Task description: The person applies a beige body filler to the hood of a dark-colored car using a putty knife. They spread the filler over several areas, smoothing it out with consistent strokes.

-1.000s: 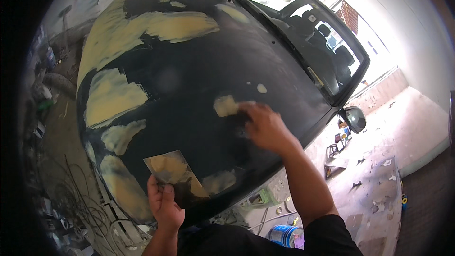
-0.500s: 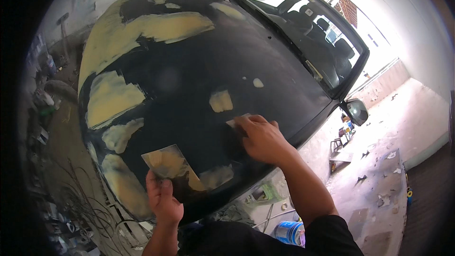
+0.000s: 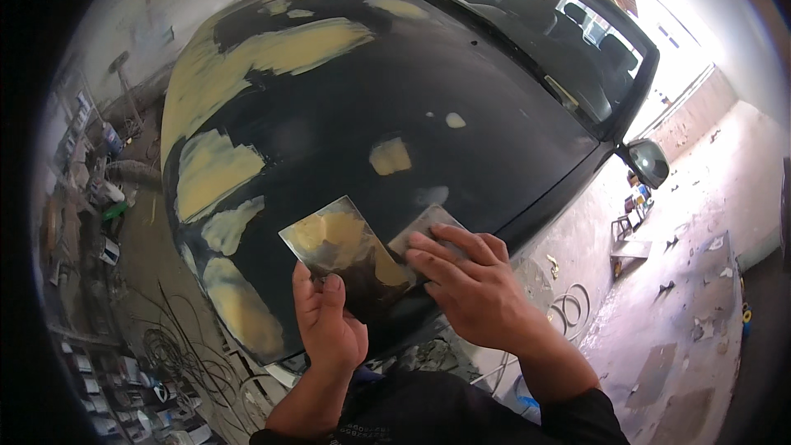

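My left hand (image 3: 331,321) grips the near corner of a flat rectangular putty plate (image 3: 334,239), thumb on top. Yellow-beige filler is smeared across the plate, and its near part looks dark. In my right hand (image 3: 490,292) is a thin, flat, greyish putty spreader (image 3: 426,224), with my fingers laid over its face. The spreader sits right beside the plate's right edge; whether they touch I cannot tell. Below both lies a dark car hood (image 3: 329,140) with several yellowish filler patches. A faint pale smear (image 3: 431,195) shows just beyond the spreader.
The windshield (image 3: 544,41) rises at the far right, with a side mirror (image 3: 648,162) sticking out below it. Coiled hose (image 3: 571,305) lies on the floor at right. Cables (image 3: 185,346) and cluttered shelving (image 3: 91,371) are at left.
My right hand and spreader have left the hood spot, uncovering the pale smear, and come beside the plate. The plate has moved right and away from me. The whole view has shifted slightly.
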Available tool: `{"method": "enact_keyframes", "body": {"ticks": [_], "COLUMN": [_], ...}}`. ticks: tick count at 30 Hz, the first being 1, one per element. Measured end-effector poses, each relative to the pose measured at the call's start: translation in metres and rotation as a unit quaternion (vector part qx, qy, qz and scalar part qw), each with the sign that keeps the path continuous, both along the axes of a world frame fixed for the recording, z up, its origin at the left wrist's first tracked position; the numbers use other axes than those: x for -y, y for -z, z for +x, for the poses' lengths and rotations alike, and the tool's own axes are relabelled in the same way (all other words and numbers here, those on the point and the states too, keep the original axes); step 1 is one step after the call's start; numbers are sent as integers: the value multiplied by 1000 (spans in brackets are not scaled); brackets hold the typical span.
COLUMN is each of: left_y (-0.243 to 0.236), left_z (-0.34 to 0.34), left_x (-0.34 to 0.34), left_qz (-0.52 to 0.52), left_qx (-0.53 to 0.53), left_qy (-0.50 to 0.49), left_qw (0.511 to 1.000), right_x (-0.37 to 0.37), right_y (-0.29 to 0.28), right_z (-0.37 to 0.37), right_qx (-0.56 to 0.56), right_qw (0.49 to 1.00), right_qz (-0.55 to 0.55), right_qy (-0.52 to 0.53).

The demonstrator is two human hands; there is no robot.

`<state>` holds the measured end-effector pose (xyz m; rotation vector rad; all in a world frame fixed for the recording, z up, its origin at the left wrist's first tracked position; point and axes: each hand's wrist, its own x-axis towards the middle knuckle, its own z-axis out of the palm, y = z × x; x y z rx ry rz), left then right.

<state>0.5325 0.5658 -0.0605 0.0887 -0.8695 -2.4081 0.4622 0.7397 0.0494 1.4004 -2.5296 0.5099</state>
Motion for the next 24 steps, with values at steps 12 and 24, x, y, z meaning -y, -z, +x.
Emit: {"method": "enact_keyframes", "body": {"ticks": [12, 24], "left_y": [5, 68], "left_z": [14, 19], "left_x": [23, 38], "left_qz": [-143, -62], "left_qx": [47, 76], "left_qy": [-138, -45], "left_qw": [979, 994], "right_x": [-45, 19], "right_y": [5, 12], "right_z": [-36, -105], "right_qx": [97, 117], "right_qw": [990, 972], "right_qz": [-9, 176], "right_qy": [98, 103]}}
